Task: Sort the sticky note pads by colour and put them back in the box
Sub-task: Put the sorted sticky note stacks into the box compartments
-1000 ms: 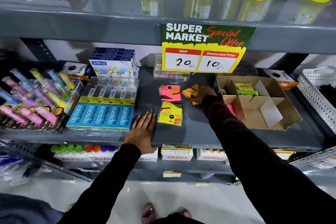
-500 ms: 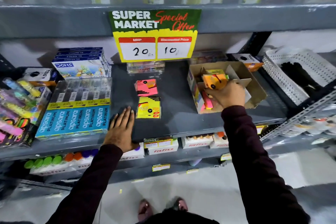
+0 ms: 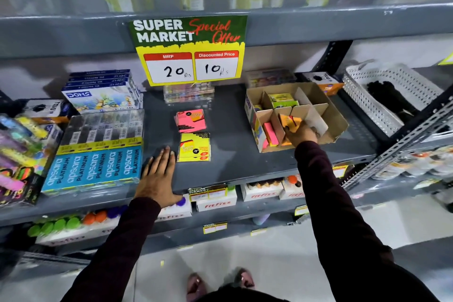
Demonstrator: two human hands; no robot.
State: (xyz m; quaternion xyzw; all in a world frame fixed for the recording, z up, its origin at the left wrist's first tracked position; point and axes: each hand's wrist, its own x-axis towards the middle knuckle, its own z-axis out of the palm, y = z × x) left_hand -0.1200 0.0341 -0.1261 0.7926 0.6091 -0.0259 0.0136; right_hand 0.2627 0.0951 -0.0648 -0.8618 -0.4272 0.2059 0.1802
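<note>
Orange sticky note pads (image 3: pixel 289 122) are gripped in the right hand (image 3: pixel 302 133), fingers closed around them, over a front compartment of the cardboard box (image 3: pixel 337 119). Just left of that hand, pink pads (image 3: pixel 270 133) stand in the neighbouring compartment; beyond it, green pads (image 3: pixel 282 101) occupy a rear one. The left hand (image 3: pixel 159 174) lies flat and open on the shelf (image 3: pixel 232 162), holding nothing. Just right of its fingertips a yellow stack (image 3: pixel 195 146) waits, with a pink stack (image 3: pixel 190 120) behind that. The pads are judged light and fairly stiff as blocks, with film wrapping that may slip. Each stack is best pinched across opposite edges, so that no pad slides out.
</note>
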